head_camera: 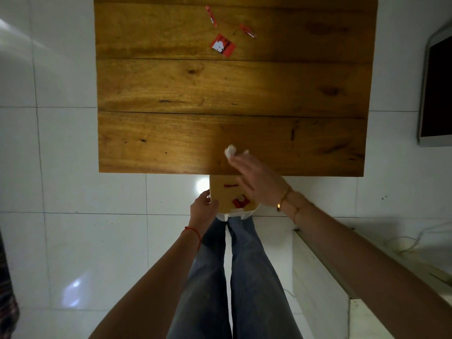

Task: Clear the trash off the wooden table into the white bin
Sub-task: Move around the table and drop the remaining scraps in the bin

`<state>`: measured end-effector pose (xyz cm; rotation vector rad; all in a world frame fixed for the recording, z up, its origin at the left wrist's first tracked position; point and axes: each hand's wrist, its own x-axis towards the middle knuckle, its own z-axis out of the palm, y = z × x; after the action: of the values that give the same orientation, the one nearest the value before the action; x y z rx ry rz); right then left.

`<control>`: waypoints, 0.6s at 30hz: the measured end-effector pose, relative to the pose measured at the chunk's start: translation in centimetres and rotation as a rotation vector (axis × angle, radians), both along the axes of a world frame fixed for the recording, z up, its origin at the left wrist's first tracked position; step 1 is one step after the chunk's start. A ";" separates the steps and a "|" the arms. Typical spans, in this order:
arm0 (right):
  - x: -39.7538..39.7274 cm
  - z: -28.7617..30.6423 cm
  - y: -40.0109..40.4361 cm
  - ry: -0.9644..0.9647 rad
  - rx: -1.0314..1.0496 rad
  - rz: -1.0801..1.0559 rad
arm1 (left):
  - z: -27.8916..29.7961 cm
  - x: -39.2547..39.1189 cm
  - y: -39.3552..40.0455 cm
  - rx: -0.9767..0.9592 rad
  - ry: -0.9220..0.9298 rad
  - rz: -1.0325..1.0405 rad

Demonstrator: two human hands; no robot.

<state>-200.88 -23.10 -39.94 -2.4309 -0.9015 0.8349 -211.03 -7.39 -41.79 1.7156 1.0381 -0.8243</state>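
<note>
The wooden table point(195, 94) fills the upper view. At its far side lie a square red wrapper point(223, 45) and two thin red wrappers point(211, 15) point(248, 31). A crumpled white paper ball point(230, 150) sits near the front edge, touching the fingertips of my right hand point(259, 182), whose fingers are stretched out and blurred. A second white scrap point(245, 152) shows just above those fingers. My left hand point(203, 206) grips the left rim of the white bin point(234, 212), held just below the table's front edge. Red wrappers point(240, 201) lie inside the bin.
White floor tiles point(61, 167) surround the table. A dark screen in a pale frame point(435, 89) stands at the right. A white ledge with a cable point(403, 243) runs along the lower right. My legs in jeans point(232, 277) are under the bin.
</note>
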 end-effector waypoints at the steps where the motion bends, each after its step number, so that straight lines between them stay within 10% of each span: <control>1: -1.3 0.1 -0.4 0.015 0.002 0.031 | 0.2 -0.1 0.0 0.008 -0.001 -0.004; 18: 19.5 -1.9 3.2 -0.177 -0.092 -0.346 | 0.1 0.9 0.3 -0.005 0.018 0.033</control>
<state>-181.38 -19.88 -41.79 -2.6670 -0.4844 0.5523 -210.16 -7.07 -41.71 1.6853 1.0725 -0.8218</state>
